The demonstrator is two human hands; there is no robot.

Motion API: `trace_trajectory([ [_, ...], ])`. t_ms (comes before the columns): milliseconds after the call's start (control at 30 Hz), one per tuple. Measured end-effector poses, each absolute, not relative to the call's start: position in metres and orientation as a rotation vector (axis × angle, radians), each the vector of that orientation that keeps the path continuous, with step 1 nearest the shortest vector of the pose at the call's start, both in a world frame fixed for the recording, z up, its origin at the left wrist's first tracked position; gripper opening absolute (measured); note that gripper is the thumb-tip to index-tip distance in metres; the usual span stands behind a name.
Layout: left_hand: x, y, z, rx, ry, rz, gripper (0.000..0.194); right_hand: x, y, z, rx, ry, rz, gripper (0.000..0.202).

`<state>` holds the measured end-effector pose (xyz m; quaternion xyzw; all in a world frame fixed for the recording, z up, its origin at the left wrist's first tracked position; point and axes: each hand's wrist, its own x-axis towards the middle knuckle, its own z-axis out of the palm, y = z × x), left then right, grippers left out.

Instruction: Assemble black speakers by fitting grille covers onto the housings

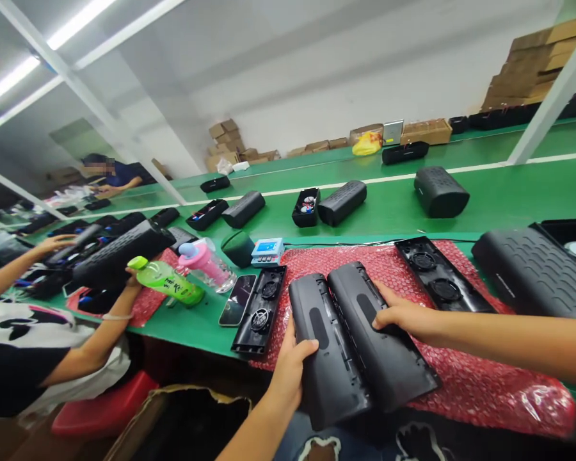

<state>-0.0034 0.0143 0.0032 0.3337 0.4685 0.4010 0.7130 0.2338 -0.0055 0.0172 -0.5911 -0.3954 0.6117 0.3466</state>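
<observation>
My left hand [292, 365] grips a black plastic speaker housing half [319, 378] by its left edge, thumb on the outer face. A matching housing half [388, 358] is held by my right hand [403, 314], its thumb beside the dark oval recess. The two halves lie side by side, tilted, over the front edge of a red bubble-wrap sheet [499, 390]. Left of them is a black shell [262, 310] with two round grilles. A similar shell [441, 275] rests on the bubble wrap behind my right hand.
A phone [238, 301], a green drink bottle [168, 282], a pink-lidded cup [211, 266] and a small blue meter [267, 251] stand at left. Assembled speakers [440, 191] sit on the green conveyor [388, 189]. A co-worker [52, 346] handles speakers at far left. A large speaker [532, 269] stands right.
</observation>
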Motion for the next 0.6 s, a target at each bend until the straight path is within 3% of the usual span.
trace_trajectory([
  [233,0.005,0.013,0.010,0.637,1.105,0.873,0.093,0.232,-0.009,0.014,-1.333,-0.798,1.807,0.112],
  [400,0.010,0.013,0.012,0.564,1.092,0.900,0.098,0.231,-0.011,0.009,-1.275,-0.702,1.810,0.109],
  [600,0.009,0.014,0.012,0.498,1.136,0.918,0.106,0.225,-0.005,0.020,-1.403,-0.526,1.830,0.118],
])
